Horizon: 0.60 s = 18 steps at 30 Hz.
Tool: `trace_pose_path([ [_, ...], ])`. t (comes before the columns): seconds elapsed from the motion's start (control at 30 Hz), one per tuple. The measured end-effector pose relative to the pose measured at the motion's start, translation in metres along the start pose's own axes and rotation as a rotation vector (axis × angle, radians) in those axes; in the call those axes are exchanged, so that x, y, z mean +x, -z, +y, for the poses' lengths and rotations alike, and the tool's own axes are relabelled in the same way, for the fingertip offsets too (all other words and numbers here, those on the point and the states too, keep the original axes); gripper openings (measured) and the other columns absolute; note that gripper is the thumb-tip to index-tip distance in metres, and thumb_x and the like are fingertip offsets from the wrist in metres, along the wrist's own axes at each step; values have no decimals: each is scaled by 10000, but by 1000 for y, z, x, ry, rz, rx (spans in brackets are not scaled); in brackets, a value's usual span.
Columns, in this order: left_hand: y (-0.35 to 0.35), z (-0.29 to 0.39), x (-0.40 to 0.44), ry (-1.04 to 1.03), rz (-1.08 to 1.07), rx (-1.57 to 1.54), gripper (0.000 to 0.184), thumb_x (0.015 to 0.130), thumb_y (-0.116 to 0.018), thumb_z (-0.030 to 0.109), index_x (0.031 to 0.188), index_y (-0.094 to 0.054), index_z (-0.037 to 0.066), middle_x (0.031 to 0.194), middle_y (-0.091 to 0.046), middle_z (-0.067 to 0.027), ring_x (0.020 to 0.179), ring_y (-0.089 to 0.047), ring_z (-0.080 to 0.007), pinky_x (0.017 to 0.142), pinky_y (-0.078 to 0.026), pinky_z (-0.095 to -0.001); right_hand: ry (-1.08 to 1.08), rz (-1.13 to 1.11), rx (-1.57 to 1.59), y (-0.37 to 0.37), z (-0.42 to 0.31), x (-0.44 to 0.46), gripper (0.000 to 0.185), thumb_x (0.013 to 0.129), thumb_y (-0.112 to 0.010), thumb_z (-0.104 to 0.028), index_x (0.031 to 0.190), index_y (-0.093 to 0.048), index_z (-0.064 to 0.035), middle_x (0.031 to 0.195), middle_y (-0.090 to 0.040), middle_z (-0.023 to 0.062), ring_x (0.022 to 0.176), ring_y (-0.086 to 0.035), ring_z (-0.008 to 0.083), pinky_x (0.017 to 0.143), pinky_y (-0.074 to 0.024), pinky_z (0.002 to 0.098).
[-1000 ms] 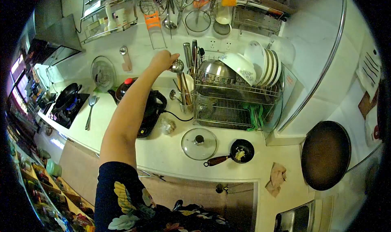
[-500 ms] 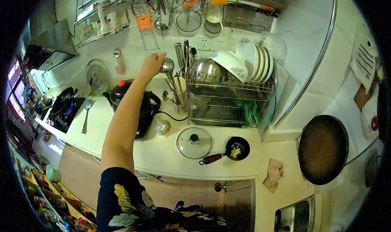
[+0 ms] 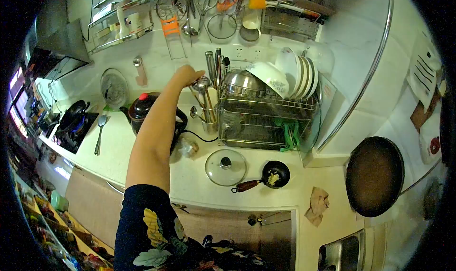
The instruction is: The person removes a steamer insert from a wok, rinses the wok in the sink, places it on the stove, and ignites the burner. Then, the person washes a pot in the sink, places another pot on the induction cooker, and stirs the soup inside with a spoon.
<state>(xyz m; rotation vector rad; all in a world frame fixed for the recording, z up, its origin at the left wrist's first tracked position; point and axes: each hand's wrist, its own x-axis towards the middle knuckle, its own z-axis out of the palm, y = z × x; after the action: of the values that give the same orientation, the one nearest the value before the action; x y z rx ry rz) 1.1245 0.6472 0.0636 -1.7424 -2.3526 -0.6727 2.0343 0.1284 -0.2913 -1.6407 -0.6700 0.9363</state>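
My left hand (image 3: pixel 186 76) reaches over the counter, its fingers closed at the metal ladle (image 3: pixel 202 84), which stands bowl end up. The fingertips are partly hidden. Below it, a metal utensil holder (image 3: pixel 209 127) contains chopsticks and a small spoon (image 3: pixel 194 111). Under my forearm, a dark electric pot (image 3: pixel 139 108) with a red knob is partly covered. My right hand is out of view.
A dish rack (image 3: pixel 266 142) with bowls and plates stands right of the holder. On the counter lie a glass lid (image 3: pixel 213 173), a small pan (image 3: pixel 281 169) with chopped bits, and a brown cloth (image 3: pixel 317 205). A wok (image 3: pixel 73 113) sits over a flame at left.
My left hand has moved right and slightly down, over the utensil holder. The ladle's bowl has shifted right and sits lower. The view has moved slightly.
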Motion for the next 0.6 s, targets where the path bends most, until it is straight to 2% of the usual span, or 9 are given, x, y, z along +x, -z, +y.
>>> trace_pose_path([
  [0.13, 11, 9, -14, 173, -15, -441, 570, 783, -643, 543, 888, -700, -15, 832, -691, -175, 786, -665, -289, 700, -503, -408, -7, 142, -89, 13, -16, -11, 426, 878, -615, -316, 1180, -561, -20, 1105, -590, 145, 942, -572, 267, 846, -457, 399],
  [0.27, 0, -13, -9, -161, 201, -171, 464, 859, -578, 406, 1013, -645, -26, 979, -651, -178, 900, -639, -276, 791, -497, -380, -34, 447, -338, 58, -7, -70, 460, 859, -651, -339, 1165, -569, -5, 1026, -631, 149, 877, -596, 271, 793, -467, 382],
  [0.37, 16, -2, -55, -391, 437, -278, 396, 915, -529, 304, 1106, -604, -35, 1089, -622, -180, 985, -619, -267, 860, -493, -360, -109, 557, -631, 49, -10, -84, 487, 844, -678, -356, 1154, -576, 6, 967, -661, 153, 828, -614, 274, 753, -474, 370],
  [0.43, 27, 20, -111, -481, 589, -417, 360, 953, -496, 236, 1169, -576, -41, 1162, -602, -181, 1042, -606, -261, 905, -490, -347, -135, 610, -939, 49, 2, -54, 506, 827, -700, -337, 1166, -572, 16, 1059, -657, 181, 969, -632, 273, 829, -482, 364],
  [0.47, 20, 34, -139, -483, 605, -473, 345, 972, -480, 202, 1200, -562, -44, 1199, -592, -182, 1071, -600, -258, 928, -488, -340, -174, 495, -776, 34, -21, -51, 518, 823, -703, -317, 1189, -554, 18, 1117, -639, 191, 1047, -611, 291, 871, -474, 377],
  [0.5, 10, 46, -169, -451, 578, -509, 333, 991, -464, 168, 1231, -549, -47, 1235, -582, -183, 1099, -593, -255, 951, -487, -333, -239, 472, -1019, 25, -38, -45, 538, 812, -709, -297, 1210, -526, 15, 1148, -620, 196, 1057, -599, 316, 878, -468, 390],
  [0.53, -15, 75, -200, -423, 505, -520, 301, 980, -474, 114, 1216, -548, -58, 1215, -592, -183, 1095, -590, -248, 949, -489, -334, -310, 539, -676, 52, 0, -37, 530, 788, -725, -279, 1184, -522, 9, 1162, -602, 208, 1065, -588, 345, 888, -464, 404],
  [0.57, -40, 103, -232, -393, 433, -529, 273, 969, -484, 60, 1200, -547, -69, 1195, -601, -183, 1090, -586, -242, 946, -492, -336, -247, 493, -934, 32, -34, -48, 476, 786, -727, -265, 1124, -531, 8, 1157, -591, 220, 1039, -588, 367, 873, -471, 419],
  [0.6, -64, 138, -267, -497, 216, -888, 238, 963, -476, 33, 1161, -568, -60, 1140, -621, -172, 1039, -596, -244, 908, -507, -357, -276, 480, -947, 36, -32, -44, 463, 773, -734, -255, 1104, -537, 1, 1145, -593, 215, 1024, -588, 373, 865, -474, 427],
])
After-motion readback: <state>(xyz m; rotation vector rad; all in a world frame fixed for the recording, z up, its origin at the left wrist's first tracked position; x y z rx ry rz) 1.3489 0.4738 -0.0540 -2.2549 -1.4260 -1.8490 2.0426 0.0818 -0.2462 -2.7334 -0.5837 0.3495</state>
